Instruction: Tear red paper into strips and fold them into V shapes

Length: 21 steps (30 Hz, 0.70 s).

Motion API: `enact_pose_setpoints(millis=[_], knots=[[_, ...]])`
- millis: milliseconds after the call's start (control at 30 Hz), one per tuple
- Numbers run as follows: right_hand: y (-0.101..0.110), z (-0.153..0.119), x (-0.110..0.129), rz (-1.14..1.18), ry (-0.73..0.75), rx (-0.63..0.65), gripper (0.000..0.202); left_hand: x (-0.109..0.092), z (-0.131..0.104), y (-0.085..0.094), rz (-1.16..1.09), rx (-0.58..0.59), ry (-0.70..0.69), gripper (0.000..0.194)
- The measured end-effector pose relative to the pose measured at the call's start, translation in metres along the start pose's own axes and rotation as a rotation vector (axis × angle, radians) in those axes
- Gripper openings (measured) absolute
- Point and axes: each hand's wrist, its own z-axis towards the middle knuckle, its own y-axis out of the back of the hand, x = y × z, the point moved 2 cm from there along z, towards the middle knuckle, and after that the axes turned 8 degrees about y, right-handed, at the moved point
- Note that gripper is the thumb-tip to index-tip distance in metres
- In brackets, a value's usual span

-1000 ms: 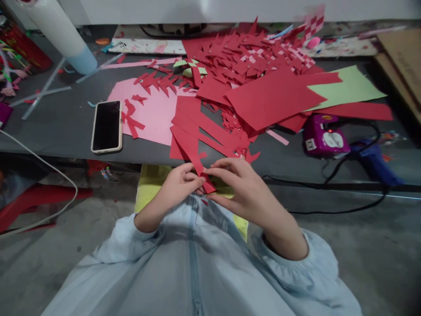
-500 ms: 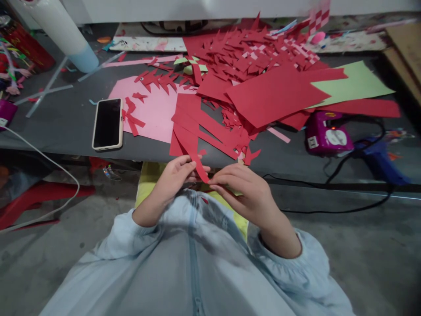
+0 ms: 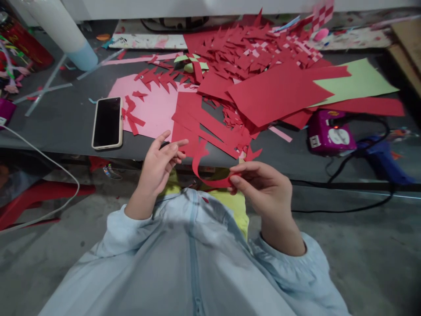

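Note:
A curved red paper strip [image 3: 210, 181] is pinched at one end by my right hand [image 3: 268, 188], over the table's front edge. From there it bends left and up toward the red paper pieces on the table. My left hand [image 3: 161, 164] is apart from the strip, fingers spread, with nothing held. Red paper strips and sheets [image 3: 200, 125] lie just beyond both hands, partly over a pink paper sheet [image 3: 148, 105]. Small cut red pieces, one with an eye, rest on that pink sheet.
A phone [image 3: 107, 123] lies left of the pink sheet. Red cut paper [image 3: 230, 52] is heaped at the back beside a green sheet [image 3: 365, 83]. A purple box [image 3: 330, 134] with a black cable and a blue glue gun [image 3: 383, 160] sit at right; a white bottle [image 3: 67, 33] stands back left.
My left hand has let go of the red strip and moved left, its fingers spreading. My right hand has moved right with the strip's end, and the strip now curves widely.

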Motion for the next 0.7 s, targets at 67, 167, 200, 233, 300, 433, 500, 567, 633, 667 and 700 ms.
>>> enact_pose_setpoints(millis=[67,167,200,233,300,433,500,567,633,667,700], knots=[[0.001,0.004,-0.002,0.035,-0.028,-0.047,0.011,0.000,-0.001,0.002,0.080,0.002,-0.041,0.052],[0.002,0.009,-0.007,0.071,-0.050,-0.091,0.010,0.000,-0.006,0.000,0.341,0.081,-0.197,0.037],[0.002,0.011,-0.009,0.080,-0.056,-0.097,0.010,0.000,-0.008,-0.003,0.462,0.144,-0.255,0.033],[0.002,0.012,-0.010,0.085,-0.059,-0.100,0.010,0.000,-0.011,-0.006,0.584,0.218,-0.304,0.032],[0.001,0.015,-0.011,0.080,-0.059,-0.103,0.012,0.000,-0.015,-0.013,0.790,0.329,-0.374,0.033],[0.005,0.027,-0.006,-0.016,0.031,-0.182,0.014,-0.001,-0.016,-0.017,0.965,0.274,-0.430,0.021],[0.012,0.036,0.000,-0.119,0.110,-0.249,0.015,-0.003,-0.014,-0.014,0.991,0.227,-0.409,0.013],[0.019,0.045,0.004,-0.214,0.169,-0.293,0.015,-0.005,-0.013,-0.011,1.002,0.222,-0.346,0.020],[0.026,0.054,0.006,-0.238,0.217,-0.332,0.017,-0.007,-0.013,-0.007,0.990,0.241,-0.254,0.028],[0.030,0.058,0.007,-0.226,0.248,-0.354,0.018,-0.008,-0.013,-0.005,0.968,0.250,-0.204,0.030],[0.032,0.062,0.007,-0.210,0.274,-0.369,0.019,-0.009,-0.014,-0.004,0.935,0.254,-0.154,0.030]])
